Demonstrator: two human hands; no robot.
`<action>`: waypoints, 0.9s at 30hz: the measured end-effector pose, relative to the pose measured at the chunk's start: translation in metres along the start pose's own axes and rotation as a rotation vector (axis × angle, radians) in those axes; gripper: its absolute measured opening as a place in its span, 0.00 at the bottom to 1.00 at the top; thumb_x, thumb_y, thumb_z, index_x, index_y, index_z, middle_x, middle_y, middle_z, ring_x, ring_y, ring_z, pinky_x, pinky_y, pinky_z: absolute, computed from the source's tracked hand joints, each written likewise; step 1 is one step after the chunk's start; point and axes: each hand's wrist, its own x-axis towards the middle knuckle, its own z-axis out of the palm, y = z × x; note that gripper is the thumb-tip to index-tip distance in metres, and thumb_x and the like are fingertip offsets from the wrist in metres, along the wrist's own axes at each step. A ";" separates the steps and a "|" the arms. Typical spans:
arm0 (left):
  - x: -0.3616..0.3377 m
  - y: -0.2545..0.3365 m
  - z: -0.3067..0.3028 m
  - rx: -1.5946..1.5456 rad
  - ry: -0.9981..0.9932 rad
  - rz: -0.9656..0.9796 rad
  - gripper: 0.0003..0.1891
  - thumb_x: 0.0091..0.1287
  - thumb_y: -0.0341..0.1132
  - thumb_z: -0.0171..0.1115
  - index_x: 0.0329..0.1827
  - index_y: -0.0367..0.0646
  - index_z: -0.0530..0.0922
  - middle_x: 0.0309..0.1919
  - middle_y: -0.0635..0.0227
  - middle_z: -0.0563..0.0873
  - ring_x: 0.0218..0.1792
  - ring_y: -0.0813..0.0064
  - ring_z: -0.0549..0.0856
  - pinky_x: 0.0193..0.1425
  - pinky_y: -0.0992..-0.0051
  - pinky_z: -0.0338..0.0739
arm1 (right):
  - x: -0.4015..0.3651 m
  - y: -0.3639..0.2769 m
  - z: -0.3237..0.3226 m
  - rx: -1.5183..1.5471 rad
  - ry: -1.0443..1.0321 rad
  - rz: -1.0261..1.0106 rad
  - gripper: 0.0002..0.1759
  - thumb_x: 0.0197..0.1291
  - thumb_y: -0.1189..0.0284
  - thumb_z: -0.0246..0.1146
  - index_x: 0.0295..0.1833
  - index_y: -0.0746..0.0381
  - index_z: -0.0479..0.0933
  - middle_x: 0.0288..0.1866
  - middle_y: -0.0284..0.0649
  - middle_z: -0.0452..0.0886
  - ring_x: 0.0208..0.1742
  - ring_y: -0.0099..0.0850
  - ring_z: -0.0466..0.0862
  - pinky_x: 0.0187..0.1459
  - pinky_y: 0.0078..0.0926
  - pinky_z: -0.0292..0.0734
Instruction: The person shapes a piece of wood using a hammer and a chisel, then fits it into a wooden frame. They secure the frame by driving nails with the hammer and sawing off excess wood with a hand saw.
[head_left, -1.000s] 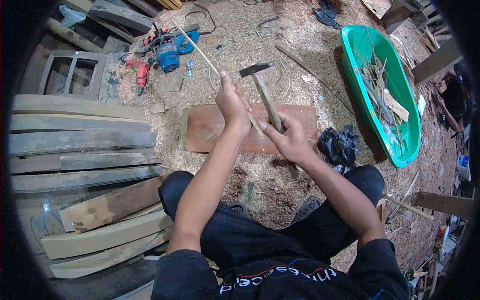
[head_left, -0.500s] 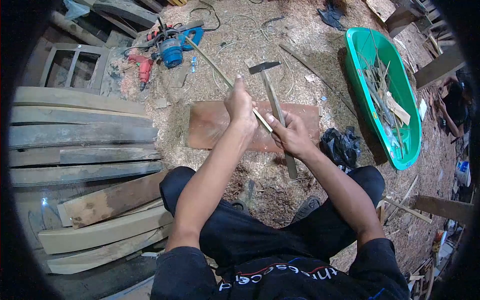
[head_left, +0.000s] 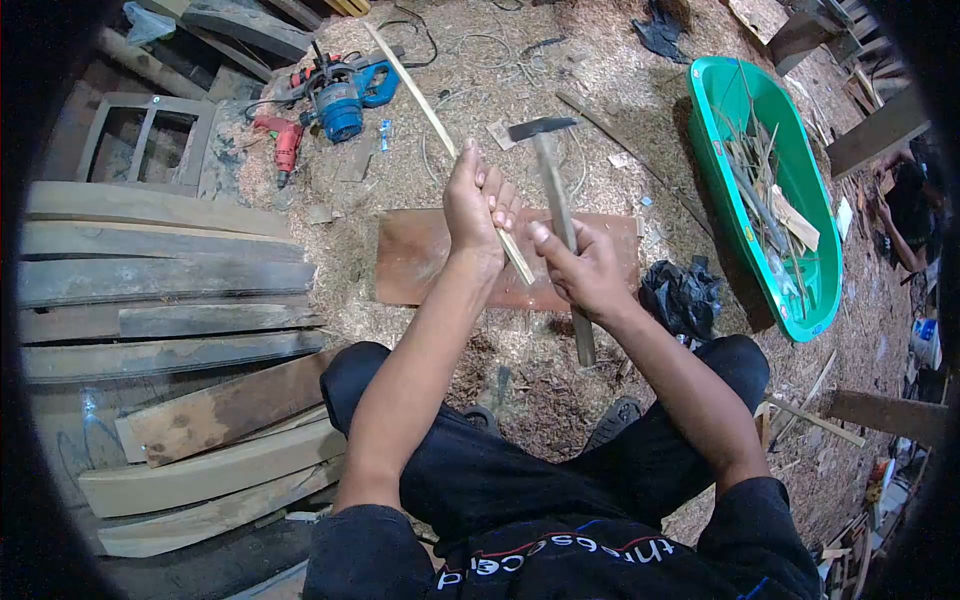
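Note:
A thin pale wooden strip (head_left: 415, 92) runs diagonally through my left hand (head_left: 476, 208), whose fingers curl loosely round it; its lower end shows past the palm. My right hand (head_left: 588, 268) grips the wooden handle of a hammer (head_left: 556, 185), with the dark metal head up and the handle end down. Beneath both hands a reddish-brown board (head_left: 408, 258) lies flat on the shavings. The two hands are apart, and the strip's lower end is just left of my right hand.
A green tub (head_left: 710, 135) with wood scraps stands at the right, beside a black plastic bag (head_left: 683, 298). A blue power tool (head_left: 342, 112) and red drill (head_left: 286, 148) lie at the upper left. Planks (head_left: 160, 280) line the left. Another person's arm (head_left: 903, 240) shows far right.
The strip has turned more upright, and my left hand has opened somewhat, its fingers now visible. My right thumb has come away from the strip's lower end. The hammer has shifted slightly right.

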 end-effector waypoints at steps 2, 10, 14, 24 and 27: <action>-0.001 -0.002 0.003 0.064 0.024 0.035 0.22 0.78 0.51 0.52 0.25 0.54 0.61 0.09 0.81 0.59 0.05 0.86 0.58 0.06 0.83 0.53 | 0.001 0.004 0.004 -0.060 -0.037 -0.109 0.14 0.71 0.62 0.66 0.43 0.62 0.77 0.19 0.24 0.70 0.15 0.13 0.66 0.16 0.17 0.56; -0.003 -0.012 0.003 0.303 0.211 0.083 0.22 0.77 0.52 0.53 0.25 0.54 0.61 0.11 0.79 0.59 0.08 0.84 0.59 0.09 0.78 0.53 | -0.006 0.002 0.008 -0.161 -0.021 -0.275 0.12 0.71 0.65 0.65 0.44 0.65 0.79 0.22 0.23 0.71 0.22 0.13 0.67 0.22 0.18 0.60; 0.003 -0.011 0.006 0.244 0.247 0.084 0.24 0.78 0.53 0.51 0.23 0.54 0.60 0.10 0.79 0.58 0.07 0.84 0.58 0.09 0.79 0.53 | -0.005 0.008 0.012 -0.246 0.095 -0.349 0.12 0.71 0.65 0.65 0.43 0.65 0.79 0.24 0.23 0.71 0.27 0.14 0.68 0.27 0.19 0.61; -0.001 -0.007 0.007 -0.057 0.027 0.159 0.22 0.75 0.44 0.49 0.18 0.53 0.61 0.09 0.76 0.60 0.10 0.79 0.58 0.20 0.75 0.57 | 0.018 0.013 0.009 -0.406 0.328 -0.604 0.12 0.69 0.68 0.64 0.42 0.67 0.77 0.27 0.42 0.73 0.28 0.34 0.74 0.32 0.38 0.69; -0.006 -0.005 0.006 -0.038 0.006 0.204 0.22 0.74 0.44 0.48 0.17 0.54 0.60 0.08 0.76 0.59 0.09 0.79 0.57 0.20 0.74 0.57 | 0.019 0.013 0.004 -0.520 0.284 -0.617 0.10 0.68 0.70 0.64 0.40 0.68 0.75 0.29 0.46 0.72 0.29 0.41 0.74 0.32 0.42 0.68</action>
